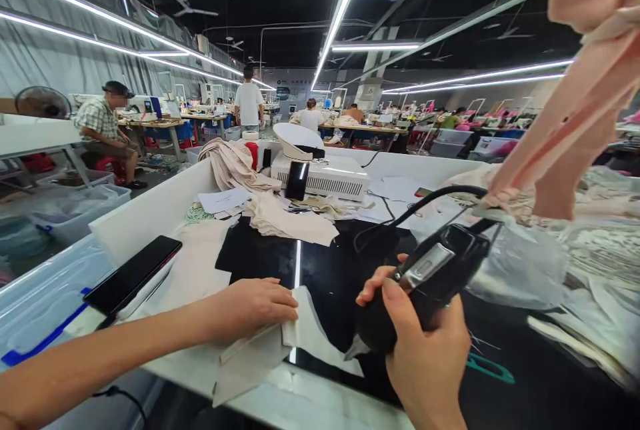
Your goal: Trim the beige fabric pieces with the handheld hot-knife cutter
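My left hand (255,310) lies palm down with its fingers together, pressing on cream cloth pieces at the front edge of the black work surface; its thumb is hidden. One curved cream piece (320,337) spreads to the right from under the fingertips, and a folded piece (250,360) hangs toward the front edge. My right hand (430,357) is closed around a black corded electric hand tool (440,270) with a silver plate on its side. The tool's pointed metal tip (357,348) is close to the curved piece's right end; whether they touch I cannot tell.
A black phone (135,273) lies at left. Behind are cloth pieces (290,220), a white vented machine (325,177) and an upright phone (297,181). A teal-handled tool (490,369) lies at right, near a plastic bag (520,263). Pink cloth (570,110) hangs above. Several people work farther back.
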### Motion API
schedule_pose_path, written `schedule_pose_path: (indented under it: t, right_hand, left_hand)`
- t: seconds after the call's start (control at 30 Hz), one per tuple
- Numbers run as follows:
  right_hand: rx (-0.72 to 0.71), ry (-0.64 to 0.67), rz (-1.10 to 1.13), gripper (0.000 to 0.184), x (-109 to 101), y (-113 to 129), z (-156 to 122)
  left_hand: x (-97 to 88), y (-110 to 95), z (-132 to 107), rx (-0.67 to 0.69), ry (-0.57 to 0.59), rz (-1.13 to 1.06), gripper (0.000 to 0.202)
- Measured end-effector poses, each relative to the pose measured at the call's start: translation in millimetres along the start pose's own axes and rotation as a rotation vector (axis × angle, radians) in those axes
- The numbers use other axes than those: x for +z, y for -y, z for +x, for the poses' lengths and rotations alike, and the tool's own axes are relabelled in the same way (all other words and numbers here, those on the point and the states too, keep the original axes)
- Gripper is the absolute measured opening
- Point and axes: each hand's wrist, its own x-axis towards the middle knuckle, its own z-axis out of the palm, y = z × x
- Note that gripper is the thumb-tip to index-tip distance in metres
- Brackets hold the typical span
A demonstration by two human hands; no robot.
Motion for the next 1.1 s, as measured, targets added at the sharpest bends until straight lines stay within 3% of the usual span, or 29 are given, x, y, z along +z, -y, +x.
schedule_pose_path:
  t: [0.13, 0.3, 0.4, 0.47, 0.73, 0.97, 1.1]
  right_hand:
    - [0.024, -0.017, -0.042, 0.067, -3, 1, -1]
    - [0.038, -0.057, -0.084, 0.071, -5, 1, 2]
    - [0.022, -0.073, -0.08, 0.071, -2, 3, 2]
    - [0.025, -0.077, -0.076, 0.07, 0, 5, 0]
    - [0.001, -0.084, -0.067, 0.068, 3, 18, -5]
    - [0.012, -0.048, -0.02, 0.068, -1, 11, -1]
    - [-0.002, -0.022, 0.005, 0.063, -4, 4, -3]
  left_hand:
    - [-10.4, 5, 9, -0.079, -0.096, 0.018, 0.047]
    - [-59.3, 22, 26, -0.274, -0.354, 0.049, 0.043]
    - [-73.1, 26, 28, -0.315, -0.413, 0.06, 0.044]
    - [-66.0, 23, 28, -0.292, -0.38, 0.047, 0.041]
    - [-6.0, 11, 35, -0.13, -0.169, -0.034, 0.043]
    - [10.2, 21, 54, -0.04, -0.087, -0.013, 0.046]
    - [18.7, 26, 53, -0.02, -0.052, -0.007, 0.047]
